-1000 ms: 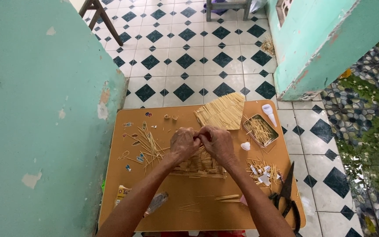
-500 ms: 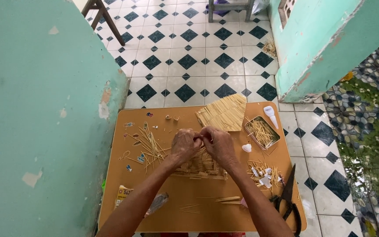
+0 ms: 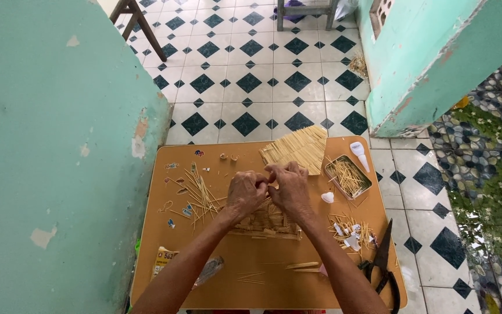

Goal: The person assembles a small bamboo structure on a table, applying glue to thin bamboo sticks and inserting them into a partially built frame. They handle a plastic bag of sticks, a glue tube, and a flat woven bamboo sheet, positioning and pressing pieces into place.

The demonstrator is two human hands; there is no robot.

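At frame centre, on a low orange table (image 3: 274, 291) standing on black-and-white diamond floor tiles (image 3: 251, 81) between turquoise walls (image 3: 47, 151), the left hand (image 3: 245, 193) and right hand (image 3: 289, 187) meet, fingers pinched together over a small stick-built model (image 3: 265, 224), whatever they pinch too small to tell.

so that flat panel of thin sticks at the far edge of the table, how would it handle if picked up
The stick panel looks light: thin pale sticks side by side. It probably flexes or cracks if lifted by one corner. Lying flat on the orange table, it should slide rather than roll.
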